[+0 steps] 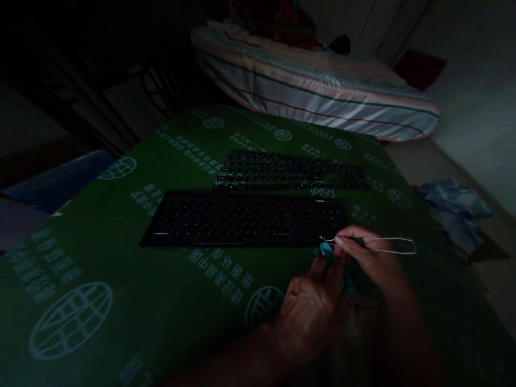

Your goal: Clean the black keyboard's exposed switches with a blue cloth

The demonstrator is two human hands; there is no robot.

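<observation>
A black keyboard base [226, 220] lies on the green table, its keycaps off across most of the board. My right hand [374, 258] pinches a wire keycap puller [397, 245] with a dark middle grip, over the board's right front corner. The puller's wire loop points right, and its other thin wire ends point left. Close beside it, my left hand [308, 306] is closed around a teal cloth [327, 250], whose folded tip touches or nearly touches the wire ends. More teal material shows between the hands. The fingers' far sides are hidden.
Rows of loose black keycaps [274, 166] lie behind the keyboard on the printed green tabletop [121, 231]. A bed [322, 91] stands beyond the table. Blue-and-white cloth [455, 209] lies at the right, and a blue surface [60, 174] at the left. The room is dim.
</observation>
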